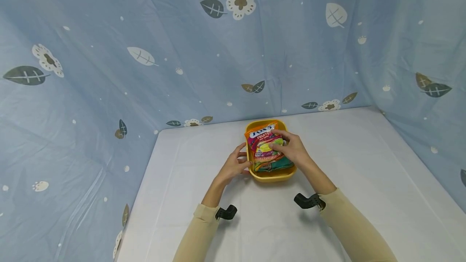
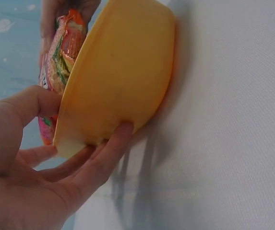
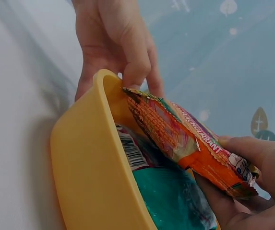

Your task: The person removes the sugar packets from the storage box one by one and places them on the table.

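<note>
A yellow plastic tub (image 1: pixel 271 179) stands on the white-covered table with snack packets inside. My left hand (image 1: pixel 232 165) grips its left side, thumb at the rim and fingers spread along the outer wall (image 2: pixel 123 72). My right hand (image 1: pixel 294 148) pinches a bag of Fox's fruit candy (image 3: pixel 190 139) by its edge, thumb on the printed face and fingers behind. This orange and pink bag lies tilted over the tub's opening, one end by the far rim in the right wrist view. Beneath it rests a teal packet (image 3: pixel 171 196), partly hidden, beside a packet with a barcode (image 3: pixel 131 149).
The table (image 1: pixel 196 153) has a white cloth cover. Behind and along both sides hangs a blue curtain (image 1: pixel 204 60) with leaf and flower prints. Both wrists carry black camera mounts (image 1: pixel 307 201) near the beige sleeves (image 1: pixel 349 221).
</note>
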`<move>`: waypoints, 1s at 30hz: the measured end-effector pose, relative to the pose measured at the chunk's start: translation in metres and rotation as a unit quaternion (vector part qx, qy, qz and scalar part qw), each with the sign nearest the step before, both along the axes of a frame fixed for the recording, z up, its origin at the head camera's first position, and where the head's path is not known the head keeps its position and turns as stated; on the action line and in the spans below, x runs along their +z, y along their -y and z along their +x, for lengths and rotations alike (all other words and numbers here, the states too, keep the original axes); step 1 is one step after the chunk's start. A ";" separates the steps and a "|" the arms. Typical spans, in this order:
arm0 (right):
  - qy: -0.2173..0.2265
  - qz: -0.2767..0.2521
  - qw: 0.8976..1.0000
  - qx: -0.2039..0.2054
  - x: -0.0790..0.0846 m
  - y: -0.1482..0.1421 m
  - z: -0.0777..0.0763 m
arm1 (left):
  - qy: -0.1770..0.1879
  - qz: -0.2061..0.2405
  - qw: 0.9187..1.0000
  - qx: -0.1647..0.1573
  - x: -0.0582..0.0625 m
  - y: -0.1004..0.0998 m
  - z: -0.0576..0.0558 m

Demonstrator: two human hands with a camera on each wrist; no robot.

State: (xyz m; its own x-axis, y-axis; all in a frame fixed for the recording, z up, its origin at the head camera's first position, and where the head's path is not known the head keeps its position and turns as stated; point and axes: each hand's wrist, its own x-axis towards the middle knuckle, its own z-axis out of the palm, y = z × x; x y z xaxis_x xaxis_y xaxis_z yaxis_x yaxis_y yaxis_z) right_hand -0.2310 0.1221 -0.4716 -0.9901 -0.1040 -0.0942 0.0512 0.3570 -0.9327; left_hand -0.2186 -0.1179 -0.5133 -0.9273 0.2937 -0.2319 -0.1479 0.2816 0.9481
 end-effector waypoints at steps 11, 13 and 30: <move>-0.001 0.004 1.000 -0.004 0.002 -0.005 0.000 | 0.009 0.020 1.000 -0.019 0.025 -0.001 0.010; 0.000 0.004 1.000 -0.006 0.001 -0.007 0.000 | 0.009 0.022 1.000 -0.019 0.027 -0.001 0.011; -0.010 -0.005 1.000 -0.019 0.008 -0.020 0.005 | 0.005 0.018 1.000 -0.021 0.030 -0.001 0.012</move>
